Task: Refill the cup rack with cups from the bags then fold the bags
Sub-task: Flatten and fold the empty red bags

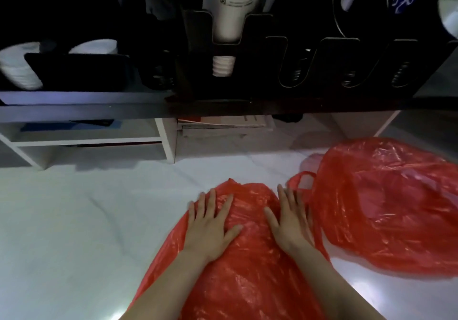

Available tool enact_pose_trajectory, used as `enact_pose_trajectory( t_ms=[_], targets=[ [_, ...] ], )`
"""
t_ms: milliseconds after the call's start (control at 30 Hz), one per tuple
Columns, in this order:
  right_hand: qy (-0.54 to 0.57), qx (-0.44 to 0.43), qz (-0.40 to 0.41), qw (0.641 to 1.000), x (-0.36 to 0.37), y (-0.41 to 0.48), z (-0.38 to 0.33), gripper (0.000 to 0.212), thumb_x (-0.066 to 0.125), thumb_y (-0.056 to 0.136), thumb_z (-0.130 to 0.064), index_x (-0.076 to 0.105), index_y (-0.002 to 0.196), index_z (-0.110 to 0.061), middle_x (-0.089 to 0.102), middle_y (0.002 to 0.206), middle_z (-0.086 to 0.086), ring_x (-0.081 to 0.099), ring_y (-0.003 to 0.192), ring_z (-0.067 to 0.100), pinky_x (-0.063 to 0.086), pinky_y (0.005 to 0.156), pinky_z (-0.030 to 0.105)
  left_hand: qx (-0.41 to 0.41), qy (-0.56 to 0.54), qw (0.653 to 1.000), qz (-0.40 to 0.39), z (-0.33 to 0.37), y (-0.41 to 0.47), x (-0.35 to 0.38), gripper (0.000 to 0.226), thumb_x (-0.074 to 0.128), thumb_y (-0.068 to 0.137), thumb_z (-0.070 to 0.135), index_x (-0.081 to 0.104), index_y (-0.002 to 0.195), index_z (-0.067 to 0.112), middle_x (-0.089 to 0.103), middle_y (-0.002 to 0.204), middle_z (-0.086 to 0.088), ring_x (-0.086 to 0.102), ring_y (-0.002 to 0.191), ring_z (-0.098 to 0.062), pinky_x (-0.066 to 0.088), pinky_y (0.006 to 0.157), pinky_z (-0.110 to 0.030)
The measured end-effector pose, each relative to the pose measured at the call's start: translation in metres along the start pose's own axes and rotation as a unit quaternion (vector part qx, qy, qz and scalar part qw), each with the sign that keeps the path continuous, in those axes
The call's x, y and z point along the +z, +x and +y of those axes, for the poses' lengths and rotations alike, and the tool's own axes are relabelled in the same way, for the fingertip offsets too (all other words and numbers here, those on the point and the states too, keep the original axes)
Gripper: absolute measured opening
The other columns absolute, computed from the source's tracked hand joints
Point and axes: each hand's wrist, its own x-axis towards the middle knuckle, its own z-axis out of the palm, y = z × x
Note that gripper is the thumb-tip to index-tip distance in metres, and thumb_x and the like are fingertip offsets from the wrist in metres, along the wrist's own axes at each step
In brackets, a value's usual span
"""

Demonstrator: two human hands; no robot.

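A red plastic bag [250, 265] lies flat on the pale floor in front of me. My left hand [210, 223] and my right hand [290, 220] rest palm down on its far end, fingers spread, holding nothing. A second red bag [386, 208] lies crumpled and puffed up to the right, its handle loop [301, 179] touching the first bag near my right hand. The black cup rack [272, 54] stands above on a dark counter. One slot holds a stack of white cups [229, 7]; the slots to its right show only bare springs.
White lids or bowls [17, 64] sit in the rack's left part. Under the counter edge [99, 110] are white shelves [86, 142] and stacked papers [223, 126]. The pale floor [74, 220] spreads to the left of the bags.
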Motion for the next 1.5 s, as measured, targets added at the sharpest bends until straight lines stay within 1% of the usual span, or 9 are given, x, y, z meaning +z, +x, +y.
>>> enact_pose_trajectory(
  t_ms=[233,400,533,700,867,1000,1200,1400,1500],
  targets=[
    [-0.017,0.066,-0.010,0.998,-0.011,-0.013,0.004,0.070,0.019,0.089,-0.069,0.020,0.149,-0.033,-0.001,0.161,0.004,-0.011,0.146,0.022,0.002,0.115,0.053,-0.062,0.001,0.998,-0.014,-0.029,-0.019,-0.014,0.079,0.010,0.085,0.073,-0.009,0.149,0.032,-0.013,0.157,-0.015,-0.016,0.144,-0.033,-0.012,0.114,-0.048],
    [0.131,0.022,0.065,0.989,-0.025,-0.024,-0.013,0.042,0.043,0.094,-0.010,0.048,0.136,-0.014,0.045,0.144,0.013,0.037,0.134,0.028,0.026,0.110,0.034,-0.111,-0.169,0.969,0.139,-0.056,-0.030,-0.046,0.042,0.039,0.097,0.039,0.044,0.133,0.017,0.061,0.122,-0.015,0.053,0.115,-0.035,0.040,0.097,-0.043],
    [0.224,0.033,0.111,0.968,-0.031,-0.040,-0.022,0.051,0.043,0.080,0.013,0.059,0.123,-0.009,0.063,0.122,0.012,0.058,0.113,0.028,0.034,0.095,0.017,-0.147,-0.247,0.944,0.161,-0.092,-0.017,-0.059,0.024,0.046,0.094,0.015,0.058,0.115,0.016,0.067,0.105,-0.011,0.060,0.099,-0.031,0.042,0.081,-0.035],
    [0.304,0.047,0.193,0.932,-0.039,-0.050,-0.020,0.048,0.038,0.080,0.019,0.066,0.110,-0.006,0.058,0.128,0.010,0.060,0.110,0.026,0.041,0.098,0.025,-0.141,-0.228,0.960,0.077,-0.104,-0.003,-0.059,0.031,0.060,0.089,0.038,0.062,0.112,0.018,0.067,0.107,-0.008,0.061,0.099,-0.028,0.045,0.082,-0.033],
    [0.093,0.051,0.120,0.987,-0.030,-0.050,-0.001,0.032,0.050,0.093,-0.007,0.064,0.120,-0.013,0.048,0.139,0.016,0.042,0.130,0.028,0.026,0.103,0.024,-0.051,-0.163,0.980,0.099,-0.091,-0.018,-0.041,0.020,0.068,0.083,0.028,0.065,0.102,0.023,0.059,0.102,-0.001,0.061,0.090,-0.023,0.044,0.075,-0.031],
    [-0.042,0.069,0.071,0.994,-0.021,-0.058,0.010,0.034,0.041,0.097,-0.024,0.057,0.126,-0.029,0.047,0.138,-0.005,0.045,0.118,0.032,0.036,0.098,0.038,-0.046,-0.207,0.967,0.144,-0.091,-0.023,-0.033,0.008,0.064,0.086,0.017,0.060,0.082,0.022,0.060,0.088,0.003,0.056,0.079,-0.015,0.040,0.069,-0.028],
    [-0.017,0.062,0.141,0.988,-0.029,-0.074,0.035,0.051,0.045,0.077,0.009,0.067,0.115,-0.016,0.064,0.123,0.004,0.053,0.101,0.037,0.041,0.092,0.037,-0.228,-0.464,0.820,0.245,-0.138,-0.016,-0.060,0.009,0.059,0.091,0.015,0.058,0.082,0.013,0.060,0.083,-0.012,0.052,0.073,-0.023,0.040,0.066,-0.032],
    [0.107,0.152,0.155,0.970,-0.034,-0.072,0.030,0.015,0.059,0.088,-0.016,0.071,0.097,-0.013,0.068,0.097,0.012,0.060,0.096,0.034,0.044,0.081,0.036,-0.274,-0.628,0.710,0.165,-0.185,-0.025,-0.095,0.011,0.069,0.084,0.012,0.066,0.093,0.016,0.067,0.082,-0.007,0.063,0.070,-0.020,0.054,0.070,-0.033],
    [0.415,0.194,0.201,0.866,-0.047,-0.067,0.015,0.018,0.058,0.093,-0.021,0.065,0.082,-0.008,0.072,0.077,0.007,0.068,0.075,0.021,0.048,0.064,0.025,-0.269,-0.700,0.650,0.124,-0.191,-0.027,-0.105,0.012,0.064,0.087,0.009,0.066,0.098,0.013,0.070,0.077,-0.004,0.064,0.071,-0.018,0.053,0.073,-0.036]
  ],
)
